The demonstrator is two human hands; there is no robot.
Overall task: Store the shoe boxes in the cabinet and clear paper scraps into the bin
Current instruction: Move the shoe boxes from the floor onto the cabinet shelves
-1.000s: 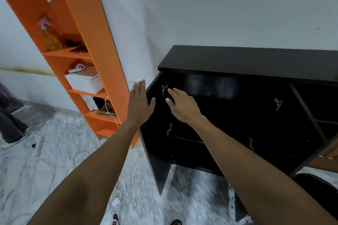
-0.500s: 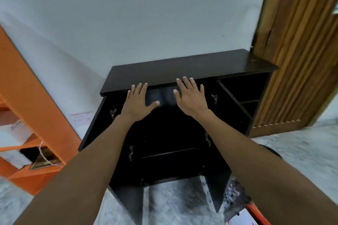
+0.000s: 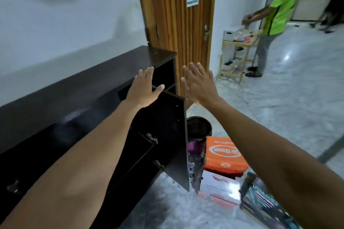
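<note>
Left hand [image 3: 143, 89] and right hand [image 3: 198, 87]: both raised, fingers straight and spread, holding nothing. The left hand is at the top edge of the open cabinet door [image 3: 173, 135]; contact cannot be confirmed. Orange shoe box [image 3: 223, 154], white shoe box [image 3: 217, 186] and black bin [image 3: 199, 126] sit on the floor [image 3: 279, 108], just beside the door's outer edge, at the right end of the cabinet [image 3: 83, 87].

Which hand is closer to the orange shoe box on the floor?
Right. The right hand is up beyond the cabinet door, on the side of the orange shoe box; the left hand is across the door, at the cabinet.
</note>
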